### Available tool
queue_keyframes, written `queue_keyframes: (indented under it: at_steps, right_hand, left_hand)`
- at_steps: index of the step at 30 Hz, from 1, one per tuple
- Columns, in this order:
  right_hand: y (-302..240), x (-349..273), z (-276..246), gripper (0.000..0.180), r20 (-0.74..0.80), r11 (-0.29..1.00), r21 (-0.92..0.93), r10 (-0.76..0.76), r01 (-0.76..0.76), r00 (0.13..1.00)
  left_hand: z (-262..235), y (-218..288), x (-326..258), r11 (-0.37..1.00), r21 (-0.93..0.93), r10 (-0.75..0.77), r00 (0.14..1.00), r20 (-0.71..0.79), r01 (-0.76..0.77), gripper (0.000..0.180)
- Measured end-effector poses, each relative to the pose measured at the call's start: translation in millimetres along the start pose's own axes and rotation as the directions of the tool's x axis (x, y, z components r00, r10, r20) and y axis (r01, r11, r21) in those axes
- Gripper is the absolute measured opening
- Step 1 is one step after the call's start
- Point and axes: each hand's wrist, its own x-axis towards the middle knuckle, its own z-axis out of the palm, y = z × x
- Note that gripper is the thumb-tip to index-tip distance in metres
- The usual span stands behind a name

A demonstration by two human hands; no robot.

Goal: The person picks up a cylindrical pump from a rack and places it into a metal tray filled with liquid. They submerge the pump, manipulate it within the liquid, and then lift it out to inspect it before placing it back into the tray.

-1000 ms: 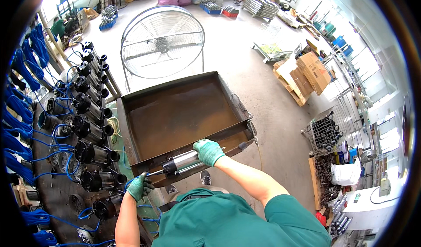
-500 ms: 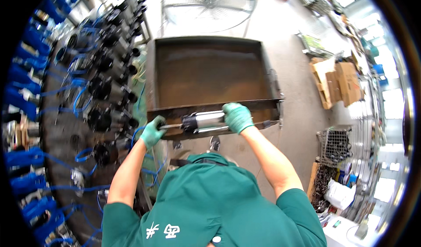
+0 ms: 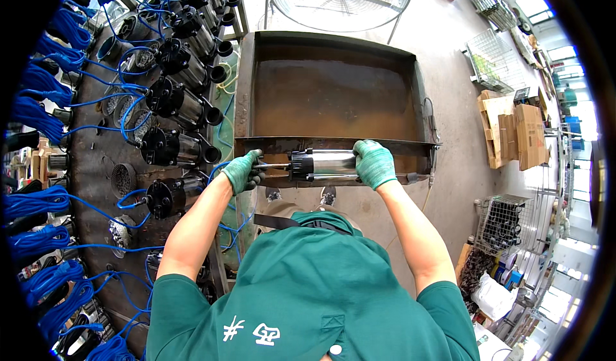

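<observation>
A submersible pump (image 3: 333, 163) with a shiny steel barrel and a black ribbed end lies level between my gloved hands, above the narrow front trough of a metal tank (image 3: 244, 92). My left hand (image 3: 242, 171), in a green glove, is closed around the thin rod end at the pump's left. My right hand (image 3: 375, 164), gloved the same, grips the barrel's right end from above and hides that end. Whether the pump touches the trough is not clear. Brownish liquid or rust-coloured bottom shows in the tank's large basin.
On the left, a dark workbench (image 3: 96, 201) carries rows of similar pumps (image 3: 183, 101) and bundled blue cables (image 3: 38, 204). A large round fan (image 3: 340, 2) stands beyond the tank. Cardboard boxes (image 3: 529, 136) and a wire basket (image 3: 504, 223) are on the right.
The pump has gone from slightly tilted to level, still held at both ends. The whole view has shifted, with the tank now farther right and higher in the picture.
</observation>
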Motion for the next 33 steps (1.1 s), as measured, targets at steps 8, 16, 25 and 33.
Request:
queue_keyframes:
  at_steps: [8, 16, 25, 33]
  right_hand:
    - [2, -1, 4, 0.008, 0.008, 1.000, -0.002, 0.006, -0.006, 1.000]
    - [-3, 2, -2, 0.010, 0.051, 1.000, -0.023, 0.022, -0.020, 0.998]
    - [-4, 4, -4, 0.010, 0.058, 0.999, -0.028, 0.031, -0.029, 0.998]
    - [-2, 1, -1, 0.007, 0.020, 1.000, -0.017, 0.012, -0.012, 1.000]
  left_hand:
    - [-10, -29, 7, 0.610, 0.238, 0.689, 0.654, 0.313, -0.756, 0.035]
    - [-24, 4, -6, 0.740, 0.511, 0.266, 0.888, 0.375, -0.437, 0.028]
    - [-23, -5, -4, 0.339, 0.702, 0.517, 0.747, 0.418, -0.627, 0.041]
    - [-18, -22, 6, -0.219, 0.861, 0.773, 0.457, 0.440, -0.459, 0.039]
